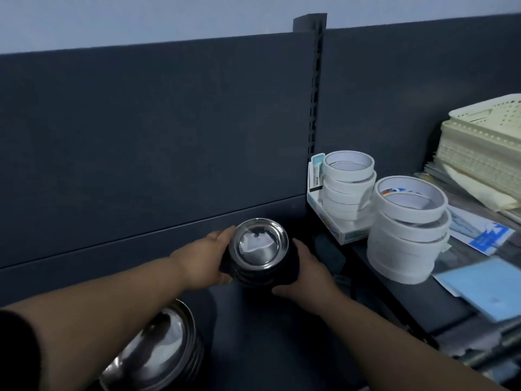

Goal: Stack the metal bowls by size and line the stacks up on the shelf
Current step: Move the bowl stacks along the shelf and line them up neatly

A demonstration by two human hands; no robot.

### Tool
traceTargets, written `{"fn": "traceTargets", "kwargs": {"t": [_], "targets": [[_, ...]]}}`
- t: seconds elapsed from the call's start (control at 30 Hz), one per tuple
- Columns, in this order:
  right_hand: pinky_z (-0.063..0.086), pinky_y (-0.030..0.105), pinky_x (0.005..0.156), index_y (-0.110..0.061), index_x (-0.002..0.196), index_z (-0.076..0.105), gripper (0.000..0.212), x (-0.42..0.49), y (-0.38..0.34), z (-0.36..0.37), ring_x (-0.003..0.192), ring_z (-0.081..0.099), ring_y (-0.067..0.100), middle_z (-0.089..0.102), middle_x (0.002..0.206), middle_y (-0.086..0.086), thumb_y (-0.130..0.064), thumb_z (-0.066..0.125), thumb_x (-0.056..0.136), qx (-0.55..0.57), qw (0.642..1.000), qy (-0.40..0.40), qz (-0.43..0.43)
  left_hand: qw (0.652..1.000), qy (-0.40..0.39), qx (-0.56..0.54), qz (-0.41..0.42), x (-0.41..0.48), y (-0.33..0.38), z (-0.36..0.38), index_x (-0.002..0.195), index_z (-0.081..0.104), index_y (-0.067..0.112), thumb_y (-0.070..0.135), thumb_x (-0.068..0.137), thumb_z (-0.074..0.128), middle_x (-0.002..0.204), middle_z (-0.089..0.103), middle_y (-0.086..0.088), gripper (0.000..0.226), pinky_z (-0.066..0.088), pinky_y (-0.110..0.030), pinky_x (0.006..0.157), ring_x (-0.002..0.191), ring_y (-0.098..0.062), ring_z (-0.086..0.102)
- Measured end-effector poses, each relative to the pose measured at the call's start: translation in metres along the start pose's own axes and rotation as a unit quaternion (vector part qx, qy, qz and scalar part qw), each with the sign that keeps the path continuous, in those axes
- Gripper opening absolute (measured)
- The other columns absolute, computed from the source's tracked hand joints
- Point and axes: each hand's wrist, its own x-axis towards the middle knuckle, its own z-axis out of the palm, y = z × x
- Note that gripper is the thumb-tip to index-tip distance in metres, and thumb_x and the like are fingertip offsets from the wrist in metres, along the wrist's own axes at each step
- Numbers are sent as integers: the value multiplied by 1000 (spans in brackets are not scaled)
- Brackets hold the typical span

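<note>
A stack of small metal bowls (258,246) stands on the dark shelf (253,328) near its back panel. My left hand (207,259) wraps its left side and my right hand (306,273) presses its right side, so both hold the stack. A stack of larger metal bowls (166,348) sits nearer to me at the lower left, partly hidden under my left forearm.
A slotted upright post (314,108) divides the shelving. To the right stand two piles of white tape rolls (348,187) (408,232), cream plastic baskets (485,142), a blue sheet (490,286) and printed papers (479,232).
</note>
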Motion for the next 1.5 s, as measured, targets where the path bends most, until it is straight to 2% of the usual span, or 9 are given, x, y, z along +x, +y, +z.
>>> {"fn": "traceTargets", "kwargs": {"t": [0.1,0.43,0.5,0.63,0.77,1.03,1.2,1.33,1.5], "targets": [[40,20,98,-33,146,23,109,6,3,7,123,51,13,55,134,-6,-23,88,59,33,999,-8,-6,998,-16,-44,51,7,-8,7,143,-7,52,44,64,78,139,47,2,117,47,-36,100,119,-16,54],[35,1,89,-33,148,22,113,12,12,17,121,48,2,54,125,-17,-13,89,59,107,994,-10,-15,989,-34,-140,21,13,0,16,150,-16,23,35,70,82,150,38,-2,127,33,-15,100,130,-16,45],[36,7,90,-33,147,22,112,8,12,15,119,49,3,54,122,-16,-13,88,59,106,994,-8,-14,991,-44,-127,26,11,7,13,150,-12,18,34,69,82,153,34,-3,125,33,-18,105,133,-17,42],[39,13,89,-31,147,23,109,-5,15,10,113,53,5,57,120,-13,-13,87,60,107,994,-1,-2,991,-57,-122,25,4,32,11,145,12,16,29,67,83,140,49,-4,107,42,-30,102,123,-20,51],[39,14,86,-32,147,22,110,-22,21,2,111,54,7,57,117,-12,-14,87,60,108,994,-11,-4,987,-26,-157,-8,-6,49,25,139,23,18,32,55,87,129,57,-1,107,47,-30,96,114,-19,57],[40,16,88,-32,147,22,111,-62,31,-17,109,53,6,57,119,-12,-18,87,59,105,993,-47,-29,971,16,-221,-89,-55,91,48,151,-9,21,44,56,87,149,39,1,137,36,-23,107,134,-17,42],[41,20,90,-37,145,22,109,-81,35,-24,114,54,9,59,124,-12,-24,87,59,104,990,-75,-51,952,80,-277,-101,-87,105,63,149,5,35,33,57,88,136,53,5,124,42,-21,98,121,-12,52],[41,20,90,-33,146,24,109,-88,38,-27,112,53,9,58,122,-11,-20,88,59,108,988,-94,-55,933,111,-311,-144,-105,111,75,152,3,27,35,60,87,133,56,3,125,39,-17,93,120,-14,54],[38,16,90,-29,146,27,105,-93,45,-27,114,52,6,57,118,-15,-12,87,61,104,985,-123,-57,893,161,-383,-171,-120,113,97,150,18,28,33,56,90,127,54,15,119,43,-24,101,115,-10,56]]}}
